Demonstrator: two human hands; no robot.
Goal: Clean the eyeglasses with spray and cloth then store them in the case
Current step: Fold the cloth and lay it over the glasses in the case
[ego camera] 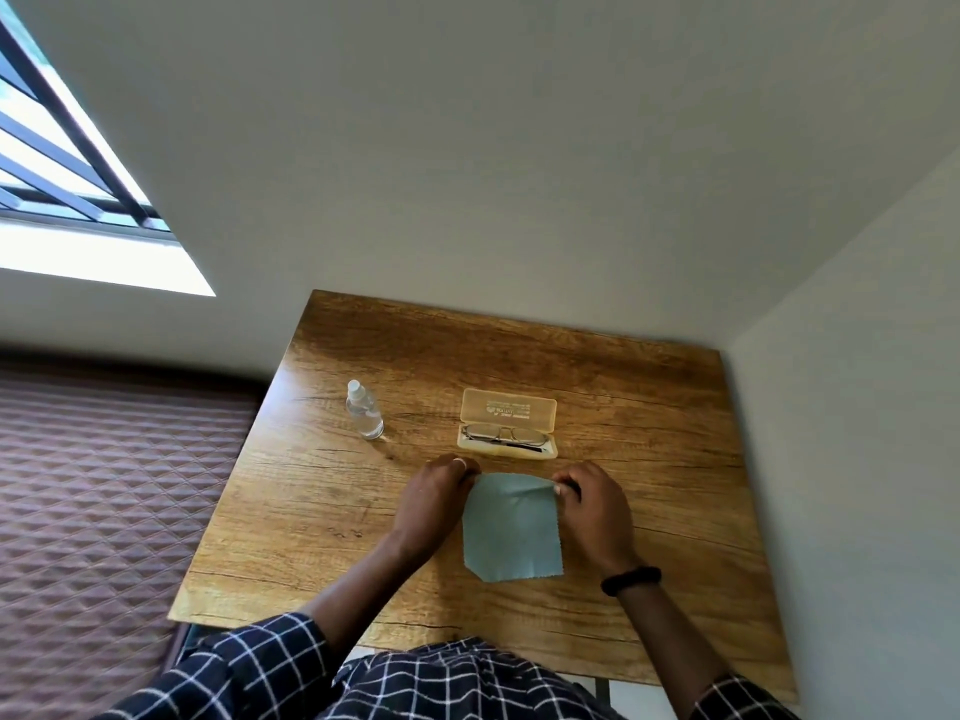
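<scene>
Only the head view to go on, so here's what you've got from up there.

Your left hand and right hand each pinch a far corner of the blue cloth, fingers curled in tight on the fabric. The top edge is stretched between them and the rest trails back toward you over the desk. My guess is you're holding it that way to spread it flat and keep it from bunching.

Both wrists sit low near the desk, knuckles up, forearms coming in from your body and angling toward each other. There's a dark bracelet on the right wrist.

The eyeglasses lie folded in the open case, lid tipped back, just beyond your hands. That puts them in easy reach, and the open lid looks handy for lifting them out or shutting them in. The spray bottle stands upright off to the left, well apart from the case and untouched.

Can't tell from this alone whether the lenses are clean yet.
</scene>
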